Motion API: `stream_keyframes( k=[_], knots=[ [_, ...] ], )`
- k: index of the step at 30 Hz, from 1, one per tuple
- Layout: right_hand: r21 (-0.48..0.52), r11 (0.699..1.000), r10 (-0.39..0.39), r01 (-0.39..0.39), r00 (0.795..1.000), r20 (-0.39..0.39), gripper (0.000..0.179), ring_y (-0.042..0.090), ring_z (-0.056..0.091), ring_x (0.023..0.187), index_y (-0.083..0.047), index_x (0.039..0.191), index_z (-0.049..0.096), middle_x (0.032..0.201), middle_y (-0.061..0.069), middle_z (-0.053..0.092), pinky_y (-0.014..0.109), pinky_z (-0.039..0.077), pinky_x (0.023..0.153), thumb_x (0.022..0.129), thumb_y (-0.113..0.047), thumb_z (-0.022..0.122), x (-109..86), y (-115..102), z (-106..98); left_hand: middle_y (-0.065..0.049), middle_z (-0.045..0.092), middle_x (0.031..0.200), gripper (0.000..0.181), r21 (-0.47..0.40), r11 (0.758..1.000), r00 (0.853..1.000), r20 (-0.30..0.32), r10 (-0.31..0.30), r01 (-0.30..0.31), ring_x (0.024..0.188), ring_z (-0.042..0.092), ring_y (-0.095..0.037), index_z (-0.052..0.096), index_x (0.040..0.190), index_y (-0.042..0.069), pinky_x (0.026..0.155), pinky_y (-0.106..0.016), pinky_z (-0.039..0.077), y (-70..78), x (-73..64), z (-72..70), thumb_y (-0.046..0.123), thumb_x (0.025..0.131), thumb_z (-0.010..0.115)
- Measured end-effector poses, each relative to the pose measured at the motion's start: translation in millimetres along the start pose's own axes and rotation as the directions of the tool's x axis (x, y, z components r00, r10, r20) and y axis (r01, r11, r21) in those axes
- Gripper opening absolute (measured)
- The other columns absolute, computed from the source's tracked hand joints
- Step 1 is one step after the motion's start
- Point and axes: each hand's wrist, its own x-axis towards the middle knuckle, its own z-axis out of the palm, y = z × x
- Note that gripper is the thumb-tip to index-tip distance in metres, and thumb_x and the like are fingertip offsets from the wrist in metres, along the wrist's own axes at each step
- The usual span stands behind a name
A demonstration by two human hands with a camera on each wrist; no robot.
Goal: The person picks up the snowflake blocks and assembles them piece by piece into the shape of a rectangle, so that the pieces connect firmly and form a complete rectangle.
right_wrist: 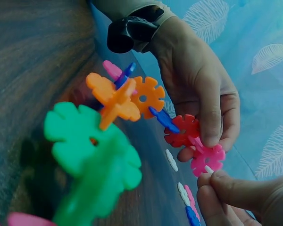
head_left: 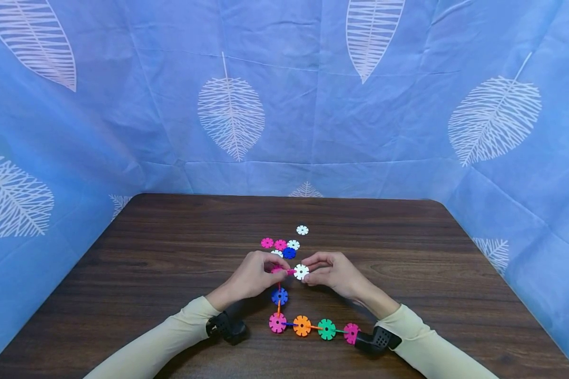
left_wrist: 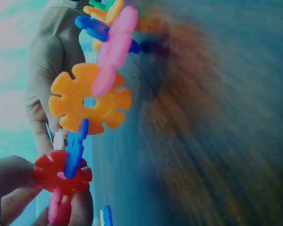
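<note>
A chain of notched plastic snowflake discs, with a green disc (head_left: 326, 329) and an orange disc (head_left: 302, 326) in its front row, bends up toward both hands. My left hand (head_left: 252, 278) pinches the chain's upper end at a red disc (right_wrist: 181, 131); a pink disc (right_wrist: 208, 161) is slotted into that one. From the right, my right hand (head_left: 340, 275) pinches a white disc (head_left: 301, 271) between thumb and fingers. In the right wrist view the white disc, seen edge-on, meets the pink disc's rim; how deeply it is slotted, I cannot tell.
Loose discs lie beyond the hands on the brown wooden table (head_left: 384, 231): pink (head_left: 267, 242), blue (head_left: 289, 253) and several white ones, one white disc (head_left: 302, 230) farthest back. A blue leaf-patterned cloth (head_left: 284, 121) hangs behind and on both sides.
</note>
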Motion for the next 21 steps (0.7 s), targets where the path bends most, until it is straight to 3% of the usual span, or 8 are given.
stream_keyframes(
  k=[7,21],
  knots=[
    [0.023,1.000,0.009,-0.009,1.000,-0.011,0.040,0.019,0.074,0.094,0.009,0.127,0.062,0.109,0.015,0.071,0.037,0.061,0.086,0.093,-0.007,0.074,-1.3,-1.9,-0.1,-0.002,0.075,0.094,0.008,-0.007,1.000,1.000,-0.008,-0.017,0.017,0.078,0.064,-0.011,0.079,0.099,0.010,0.071,-0.024,0.056,-1.7,1.0,-0.9,0.011,0.095,0.072],
    [0.062,0.998,0.008,-0.007,1.000,-0.014,0.038,0.021,0.074,0.095,0.010,0.128,0.061,0.111,0.020,0.070,0.040,0.060,0.087,0.094,-0.004,0.072,-1.6,1.4,2.2,-0.003,0.076,0.094,0.008,-0.028,0.999,0.999,-0.013,-0.033,0.032,0.077,0.063,-0.012,0.080,0.098,0.009,0.069,-0.024,0.055,-4.3,2.1,1.2,0.010,0.095,0.073]
  ],
)
